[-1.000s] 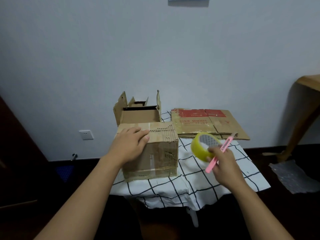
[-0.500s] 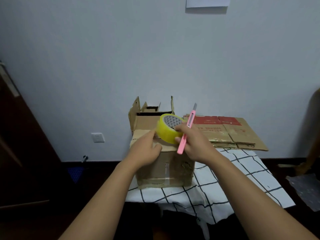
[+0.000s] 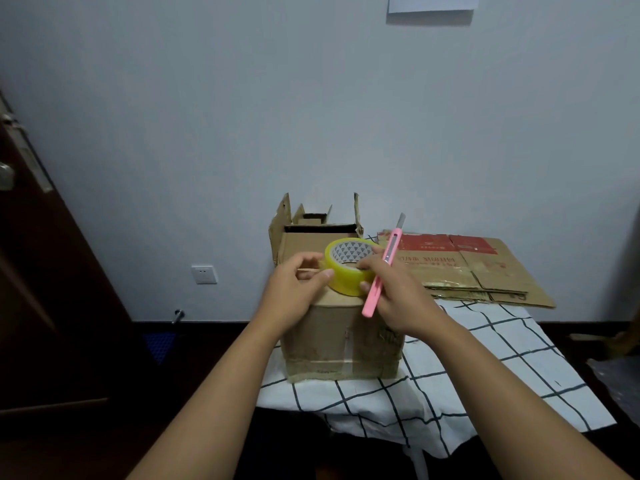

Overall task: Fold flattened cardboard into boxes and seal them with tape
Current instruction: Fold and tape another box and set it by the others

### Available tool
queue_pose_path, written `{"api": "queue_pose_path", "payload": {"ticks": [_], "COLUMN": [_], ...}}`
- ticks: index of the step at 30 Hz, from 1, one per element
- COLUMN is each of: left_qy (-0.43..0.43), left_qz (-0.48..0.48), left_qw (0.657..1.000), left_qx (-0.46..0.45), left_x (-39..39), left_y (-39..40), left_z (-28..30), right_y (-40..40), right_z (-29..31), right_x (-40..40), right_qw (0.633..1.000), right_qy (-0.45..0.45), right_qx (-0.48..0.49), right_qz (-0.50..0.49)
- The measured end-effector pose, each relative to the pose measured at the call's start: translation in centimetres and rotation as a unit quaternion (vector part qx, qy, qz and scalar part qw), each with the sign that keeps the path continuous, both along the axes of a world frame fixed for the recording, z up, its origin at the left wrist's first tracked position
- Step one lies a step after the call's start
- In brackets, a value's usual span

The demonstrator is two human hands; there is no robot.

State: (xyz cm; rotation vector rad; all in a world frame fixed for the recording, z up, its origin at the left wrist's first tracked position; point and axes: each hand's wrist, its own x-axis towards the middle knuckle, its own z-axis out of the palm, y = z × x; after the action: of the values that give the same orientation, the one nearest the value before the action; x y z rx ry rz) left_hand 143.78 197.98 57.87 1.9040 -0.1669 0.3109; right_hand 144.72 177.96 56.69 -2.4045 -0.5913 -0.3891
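The right hand (image 3: 398, 299) is gripping the tape roll (image 3: 348, 265) and pink knife (image 3: 382, 268) (blade up) above the box (image 3: 343, 341); left hand (image 3: 294, 292) fingers are pinching the roll's edge.

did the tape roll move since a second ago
Yes. The tape roll went from right of the near box to above its top.

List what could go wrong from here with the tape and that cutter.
1. The right hand holds both the yellow tape roll and the pink cutter, whose blade is extended upward; it might nick fingers or slip.
2. The left hand pinches at the roll's edge; the tape end may tear or stick to itself.
3. The closed box sits near the table's front edge and might slide.
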Motion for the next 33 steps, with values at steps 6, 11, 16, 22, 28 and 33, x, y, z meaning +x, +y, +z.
{"api": "queue_pose_path", "payload": {"ticks": [6, 11, 16, 22, 28, 33], "left_qy": [0.016, 0.03, 0.017, 0.016, 0.053, 0.061], "left_qz": [-0.007, -0.006, -0.011, -0.009, -0.051, -0.068], "left_qw": [1.0, 0.999, 1.0, 1.0, 0.997, 0.996], "left_qx": [-0.01, 0.01, 0.016, 0.006, -0.037, -0.005], "left_x": [0.9, 1.8, 2.8, 3.3, 3.3, 3.2], "left_y": [0.3, 0.6, 0.9, 1.0, 1.1, 1.7], "left_z": [-0.1, -0.4, -0.2, -0.5, -0.2, -0.1], "right_y": [-0.3, -0.4, -0.7, -0.9, -1.6, -1.6], "right_z": [0.0, 0.2, 0.4, 0.5, 0.9, 1.4], "right_x": [0.4, 0.6, 1.0, 1.4, 1.8, 2.0], "right_qw": [1.0, 1.0, 0.999, 0.999, 0.999, 0.998], "right_qy": [0.006, 0.012, 0.026, 0.024, 0.004, 0.019], "right_qx": [0.007, 0.013, 0.021, 0.024, 0.036, 0.054], "right_qz": [0.005, 0.005, 0.014, 0.018, 0.024, 0.024]}}
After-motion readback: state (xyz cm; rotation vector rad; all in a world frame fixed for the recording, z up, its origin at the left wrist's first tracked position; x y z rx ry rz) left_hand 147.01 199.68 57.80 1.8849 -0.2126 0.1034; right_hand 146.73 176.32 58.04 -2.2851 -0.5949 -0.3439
